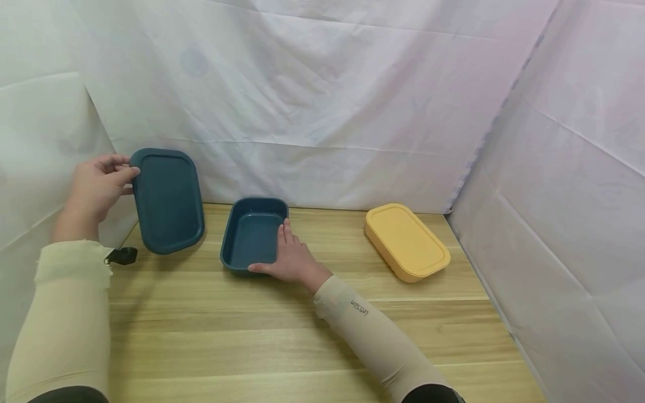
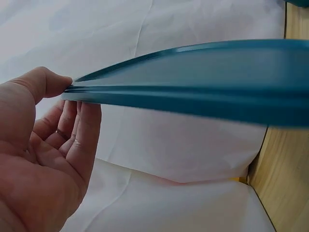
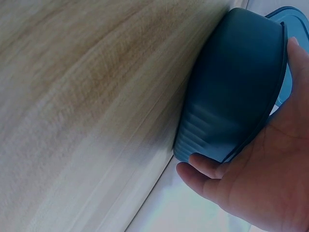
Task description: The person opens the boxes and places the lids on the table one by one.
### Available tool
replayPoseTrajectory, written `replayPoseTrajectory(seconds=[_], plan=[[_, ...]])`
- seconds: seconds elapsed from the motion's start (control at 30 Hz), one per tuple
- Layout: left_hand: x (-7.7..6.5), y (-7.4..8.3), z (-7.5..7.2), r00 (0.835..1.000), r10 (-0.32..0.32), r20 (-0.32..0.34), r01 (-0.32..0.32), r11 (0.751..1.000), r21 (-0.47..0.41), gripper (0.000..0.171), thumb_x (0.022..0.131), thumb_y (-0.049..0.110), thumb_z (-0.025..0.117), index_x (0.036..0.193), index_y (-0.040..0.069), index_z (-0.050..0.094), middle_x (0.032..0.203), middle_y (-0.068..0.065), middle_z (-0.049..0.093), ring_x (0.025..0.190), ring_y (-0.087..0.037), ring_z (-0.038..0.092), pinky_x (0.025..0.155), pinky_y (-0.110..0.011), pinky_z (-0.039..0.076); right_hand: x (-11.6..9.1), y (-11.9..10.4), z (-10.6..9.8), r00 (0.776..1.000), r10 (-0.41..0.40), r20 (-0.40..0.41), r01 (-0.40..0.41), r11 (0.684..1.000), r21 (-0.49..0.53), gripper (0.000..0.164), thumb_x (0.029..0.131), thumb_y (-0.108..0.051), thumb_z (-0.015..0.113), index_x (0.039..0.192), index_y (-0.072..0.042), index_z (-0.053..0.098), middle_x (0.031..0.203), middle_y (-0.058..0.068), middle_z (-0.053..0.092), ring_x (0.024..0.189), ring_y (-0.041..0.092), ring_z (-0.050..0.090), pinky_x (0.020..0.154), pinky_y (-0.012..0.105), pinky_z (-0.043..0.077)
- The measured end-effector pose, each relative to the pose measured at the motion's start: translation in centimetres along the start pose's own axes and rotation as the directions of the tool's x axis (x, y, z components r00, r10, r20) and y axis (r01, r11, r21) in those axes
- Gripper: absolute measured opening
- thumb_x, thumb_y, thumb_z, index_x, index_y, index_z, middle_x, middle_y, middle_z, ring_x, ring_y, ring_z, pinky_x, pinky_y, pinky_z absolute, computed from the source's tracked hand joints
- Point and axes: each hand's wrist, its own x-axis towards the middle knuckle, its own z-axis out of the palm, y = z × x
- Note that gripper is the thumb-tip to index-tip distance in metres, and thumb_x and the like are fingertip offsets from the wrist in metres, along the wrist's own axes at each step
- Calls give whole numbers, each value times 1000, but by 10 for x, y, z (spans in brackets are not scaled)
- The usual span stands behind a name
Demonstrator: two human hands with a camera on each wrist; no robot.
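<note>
My left hand (image 1: 98, 187) pinches a dark blue lid (image 1: 170, 198) by its upper left edge, thumb on the near face and fingers behind. The lid stands upright above the table's left part, its inset panel facing me in the head view. Seen from the left wrist, the lid (image 2: 203, 84) appears almost edge-on. My right hand (image 1: 292, 257) rests on the near right corner of a dark blue open box (image 1: 254, 235). Its thumb lies along the front rim and its fingers reach along the right rim. In the right wrist view, two fingertips touch the box's outer wall (image 3: 231, 82).
A yellow lidded box (image 1: 407, 242) sits at the right of the wooden table (image 1: 216, 336). White cloth (image 1: 312, 101) hangs behind the table and along both sides. A small black piece (image 1: 123, 256) hangs at the left wrist.
</note>
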Motion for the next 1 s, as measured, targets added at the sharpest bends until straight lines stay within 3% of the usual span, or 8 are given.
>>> replayPoseTrajectory(seconds=[0.13,0.47,0.67,1.0], plan=[[-1,-2,0,999,40,2,-40,997,65,24,111,21,66,133,12,64,93,20,63,84,4,64,71,-15,59,0,0,0,1000,1,5,-1,1000,4,136,89,-93,60,178,-7,1,186,10,-11,168,34,21,131,55,29],[-6,-6,-2,996,86,10,-86,989,122,28,111,20,67,139,15,66,98,20,61,89,7,62,71,-11,56,0,0,0,1000,-7,9,7,1000,6,137,89,-94,59,178,-7,2,186,11,-10,168,34,21,131,55,30],[-8,-7,2,991,131,-8,-128,978,163,38,110,21,71,144,5,66,96,25,62,88,10,63,72,-8,54,0,1,0,1000,-6,4,6,1000,12,137,89,-93,60,178,-7,1,186,11,-10,168,35,20,131,55,29],[-9,-10,2,993,117,-4,-110,945,309,53,112,37,67,155,7,62,106,28,60,86,15,61,74,-6,46,2,2,3,1000,-6,-8,6,1000,10,137,89,-94,59,178,-6,4,186,11,-9,168,35,23,130,55,31]])
